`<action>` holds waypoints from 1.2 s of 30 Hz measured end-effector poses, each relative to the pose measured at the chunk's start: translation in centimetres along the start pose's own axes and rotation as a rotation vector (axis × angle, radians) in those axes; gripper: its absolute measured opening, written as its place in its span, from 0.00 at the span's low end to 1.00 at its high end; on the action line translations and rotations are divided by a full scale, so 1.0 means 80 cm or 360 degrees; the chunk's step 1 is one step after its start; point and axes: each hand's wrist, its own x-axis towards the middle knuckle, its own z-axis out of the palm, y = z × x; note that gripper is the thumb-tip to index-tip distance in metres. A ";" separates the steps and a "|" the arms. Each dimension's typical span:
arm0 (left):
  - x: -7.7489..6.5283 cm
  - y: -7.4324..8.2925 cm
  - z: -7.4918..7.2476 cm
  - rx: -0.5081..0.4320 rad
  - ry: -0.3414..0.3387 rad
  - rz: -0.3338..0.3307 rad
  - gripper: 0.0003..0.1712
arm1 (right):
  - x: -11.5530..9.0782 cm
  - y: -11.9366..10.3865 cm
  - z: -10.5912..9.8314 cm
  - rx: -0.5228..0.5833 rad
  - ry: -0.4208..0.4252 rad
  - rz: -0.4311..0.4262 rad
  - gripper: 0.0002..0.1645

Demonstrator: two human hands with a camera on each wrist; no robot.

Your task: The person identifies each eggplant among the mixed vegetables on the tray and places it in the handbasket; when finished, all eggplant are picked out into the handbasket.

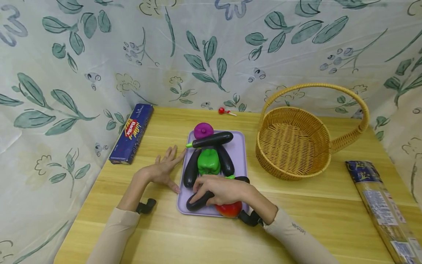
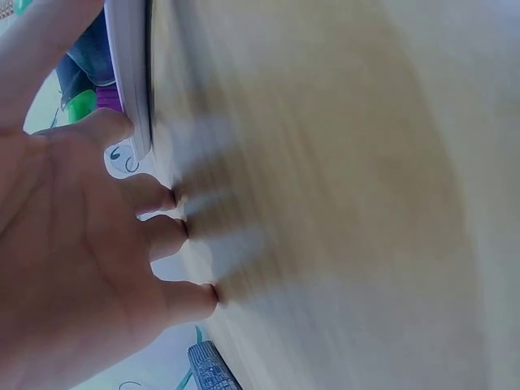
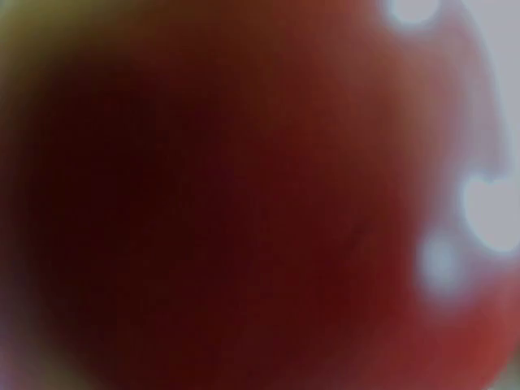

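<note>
Five eggplants (image 1: 214, 139) in view; two hands (image 1: 161, 171); one tray (image 1: 238, 145)
One green pepper (image 1: 208, 162); one purple onion (image 1: 203, 130); one red fruit (image 1: 230, 209); one wicker basket (image 1: 293, 146); one blue box (image 1: 131, 134); one packet (image 1: 382, 207); one lollipop (image 1: 222, 110)

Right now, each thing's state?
Left hand: fingers spread
Right hand: gripping front eggplant
Front eggplant: held
Upper eggplant: atop others
Green bell pepper: looks whole
Purple onion: looks whole
Red fruit: partly hidden
Lilac tray: flat, loaded
Wicker basket: upright, handle raised
Barilla spaghetti box: lying flat
Pasta bag: filled, lying flat
Red lollipop: lying down
</note>
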 end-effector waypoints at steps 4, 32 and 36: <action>0.000 0.001 0.000 0.0015 -0.0002 -0.0009 0.83 | -0.001 0.001 0.000 -0.0011 -0.0001 -0.0026 0.25; 0.001 0.003 0.001 0.0051 -0.0013 -0.0029 0.84 | -0.113 0.004 -0.134 -0.0109 0.0465 -0.0056 0.26; 0.000 0.003 0.000 0.0050 -0.0021 -0.0033 0.84 | -0.161 0.017 -0.170 -0.0190 0.0674 0.0078 0.26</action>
